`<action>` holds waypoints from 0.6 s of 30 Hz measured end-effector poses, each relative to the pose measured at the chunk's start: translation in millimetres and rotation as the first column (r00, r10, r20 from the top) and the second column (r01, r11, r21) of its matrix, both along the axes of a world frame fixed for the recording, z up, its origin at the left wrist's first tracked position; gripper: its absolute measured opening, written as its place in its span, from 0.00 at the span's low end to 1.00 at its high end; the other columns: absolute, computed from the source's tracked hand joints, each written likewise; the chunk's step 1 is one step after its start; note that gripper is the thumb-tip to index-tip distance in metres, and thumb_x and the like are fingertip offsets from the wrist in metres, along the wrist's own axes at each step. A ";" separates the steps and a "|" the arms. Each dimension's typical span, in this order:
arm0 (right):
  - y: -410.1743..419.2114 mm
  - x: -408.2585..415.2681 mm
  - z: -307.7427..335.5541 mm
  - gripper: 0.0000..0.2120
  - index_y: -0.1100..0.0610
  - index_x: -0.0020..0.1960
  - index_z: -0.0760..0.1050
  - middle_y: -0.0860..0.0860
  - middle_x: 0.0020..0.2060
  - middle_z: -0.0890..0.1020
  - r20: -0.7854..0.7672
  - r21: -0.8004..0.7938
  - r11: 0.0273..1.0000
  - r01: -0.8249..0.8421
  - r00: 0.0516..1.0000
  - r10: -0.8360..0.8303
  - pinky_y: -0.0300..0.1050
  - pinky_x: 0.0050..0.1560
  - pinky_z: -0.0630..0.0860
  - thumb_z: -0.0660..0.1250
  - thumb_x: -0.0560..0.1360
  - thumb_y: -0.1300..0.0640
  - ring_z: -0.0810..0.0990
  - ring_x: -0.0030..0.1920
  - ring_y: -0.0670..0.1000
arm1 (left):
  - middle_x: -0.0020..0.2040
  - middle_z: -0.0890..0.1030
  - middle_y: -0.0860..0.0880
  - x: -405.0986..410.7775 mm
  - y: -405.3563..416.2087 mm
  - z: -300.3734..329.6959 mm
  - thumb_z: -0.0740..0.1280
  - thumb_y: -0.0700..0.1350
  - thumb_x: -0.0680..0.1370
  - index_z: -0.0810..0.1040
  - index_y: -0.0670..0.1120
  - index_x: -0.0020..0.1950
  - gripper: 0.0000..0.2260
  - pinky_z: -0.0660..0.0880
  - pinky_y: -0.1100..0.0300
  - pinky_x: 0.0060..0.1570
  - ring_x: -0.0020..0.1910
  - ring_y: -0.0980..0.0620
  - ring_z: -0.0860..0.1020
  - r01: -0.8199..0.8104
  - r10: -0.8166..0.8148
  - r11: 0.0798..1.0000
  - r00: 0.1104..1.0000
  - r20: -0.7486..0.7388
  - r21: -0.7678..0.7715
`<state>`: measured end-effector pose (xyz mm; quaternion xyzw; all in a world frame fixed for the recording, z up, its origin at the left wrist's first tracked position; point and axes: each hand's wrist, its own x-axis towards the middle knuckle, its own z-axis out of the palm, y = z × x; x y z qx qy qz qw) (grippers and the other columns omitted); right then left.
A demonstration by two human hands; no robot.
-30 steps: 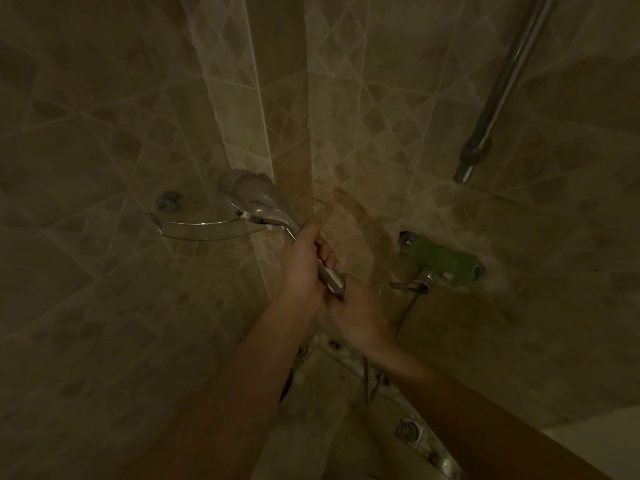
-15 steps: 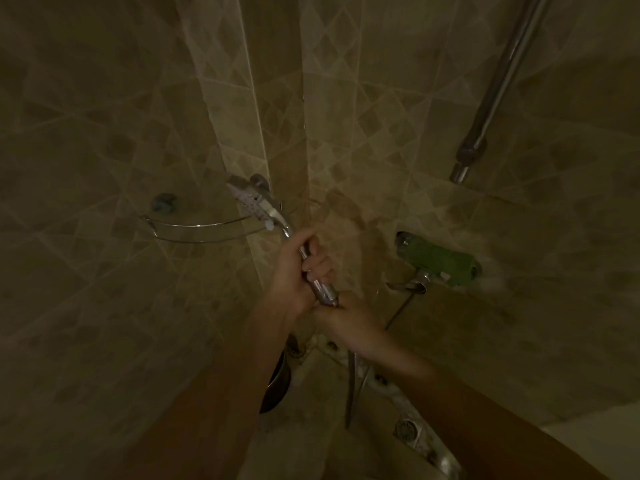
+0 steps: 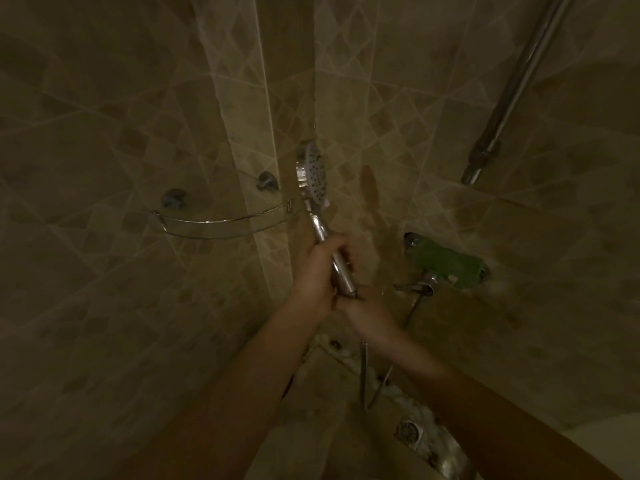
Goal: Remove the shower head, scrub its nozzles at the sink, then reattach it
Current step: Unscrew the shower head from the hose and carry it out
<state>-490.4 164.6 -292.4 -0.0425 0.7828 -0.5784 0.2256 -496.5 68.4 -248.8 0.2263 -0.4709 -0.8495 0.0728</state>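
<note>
A chrome shower head (image 3: 314,174) stands nearly upright in the dim shower corner, its nozzle face turned toward me and to the right. My left hand (image 3: 317,275) grips its chrome handle (image 3: 334,258) around the middle. Just below, my right hand (image 3: 367,315) is wrapped round the handle's lower end, where the metal hose (image 3: 363,372) joins; the joint itself is hidden under my fingers. The hose hangs down from my right hand toward the floor.
A wire corner shelf (image 3: 221,225) is fixed to the tiled wall left of the shower head. A mixer tap wrapped in green (image 3: 446,259) sits on the right wall. A chrome riser rail (image 3: 509,91) runs up at top right. A floor drain (image 3: 408,432) lies below.
The shower head has turned in my left hand: it pointed left with its back to me, now it stands more upright with the nozzles facing me. My right hand stays at the hose end.
</note>
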 end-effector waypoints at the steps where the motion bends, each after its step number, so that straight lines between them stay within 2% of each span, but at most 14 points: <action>1: 0.9 0.8 0.3 0.04 0.51 0.29 0.78 0.48 0.22 0.74 0.050 -0.033 0.999 -0.042 0.998 0.043 0.42 0.28 0.64 0.68 0.60 0.51 0.71 0.23 0.48 | 0.34 0.79 0.47 -0.9 -3.4 1.3 0.72 0.41 0.74 0.81 0.46 0.39 0.04 0.76 0.57 0.35 0.30 0.52 0.78 0.030 -0.029 0.993 0.999 -0.015 0.111; 2: 2.1 1.1 0.1 0.06 0.51 0.27 0.75 0.49 0.21 0.71 0.099 -0.084 0.992 -0.098 0.989 0.106 0.41 0.25 0.62 0.69 0.60 0.52 0.68 0.21 0.48 | 0.32 0.78 0.48 -1.1 -6.5 2.8 0.72 0.40 0.75 0.80 0.46 0.36 0.08 0.75 0.57 0.33 0.29 0.52 0.77 0.063 -0.057 0.979 0.998 -0.035 0.193; 4: 5.1 -0.2 0.6 0.11 0.51 0.26 0.68 0.49 0.21 0.64 0.217 -0.204 0.960 -0.192 0.947 0.235 0.35 0.22 0.56 0.68 0.62 0.55 0.60 0.19 0.47 | 0.30 0.75 0.49 1.1 -11.8 5.6 0.70 0.40 0.77 0.79 0.47 0.34 0.11 0.72 0.59 0.29 0.27 0.52 0.73 0.125 -0.108 0.959 0.991 -0.077 0.255; 7: 8.3 -3.0 3.1 0.14 0.50 0.28 0.62 0.48 0.21 0.60 0.334 -0.295 0.920 -0.260 0.874 0.353 0.31 0.21 0.53 0.65 0.66 0.60 0.56 0.18 0.45 | 0.23 0.66 0.51 6.2 -17.1 7.2 0.66 0.43 0.79 0.72 0.46 0.33 0.14 0.68 0.62 0.24 0.20 0.54 0.66 0.197 -0.179 0.952 0.979 -0.094 0.234; 10: 7.6 -1.7 0.4 0.16 0.50 0.27 0.64 0.48 0.21 0.63 0.296 -0.256 0.931 -0.261 0.895 0.332 0.33 0.22 0.53 0.64 0.70 0.62 0.58 0.18 0.46 | 0.21 0.62 0.52 5.5 -15.6 8.5 0.66 0.48 0.81 0.68 0.48 0.30 0.20 0.65 0.63 0.22 0.19 0.56 0.61 0.181 -0.178 0.969 0.984 -0.033 0.167; 14: 5.0 -4.1 -3.8 0.14 0.50 0.28 0.66 0.48 0.21 0.65 0.250 -0.214 0.960 -0.178 0.941 0.230 0.35 0.22 0.55 0.66 0.69 0.61 0.60 0.19 0.46 | 0.24 0.67 0.52 2.2 -9.0 9.2 0.72 0.53 0.79 0.69 0.49 0.31 0.20 0.68 0.61 0.28 0.23 0.55 0.66 0.091 -0.093 0.992 0.995 0.024 0.086; 16: 5.8 -7.3 -4.0 0.12 0.51 0.29 0.68 0.47 0.21 0.66 0.211 -0.159 0.977 -0.142 0.962 0.174 0.35 0.22 0.55 0.67 0.68 0.59 0.61 0.19 0.45 | 0.28 0.72 0.51 0.9 -8.2 6.9 0.73 0.51 0.79 0.74 0.49 0.33 0.17 0.72 0.61 0.33 0.26 0.55 0.71 0.086 -0.089 0.992 0.996 0.029 0.091; 18: 9.0 -9.7 -4.7 0.10 0.52 0.32 0.68 0.46 0.21 0.66 0.218 -0.180 0.976 -0.120 0.963 0.159 0.35 0.21 0.54 0.66 0.70 0.60 0.60 0.19 0.45 | 0.34 0.77 0.49 1.6 -9.7 4.5 0.71 0.45 0.79 0.79 0.48 0.35 0.12 0.74 0.59 0.40 0.31 0.54 0.76 0.139 -0.143 0.980 0.990 0.017 0.141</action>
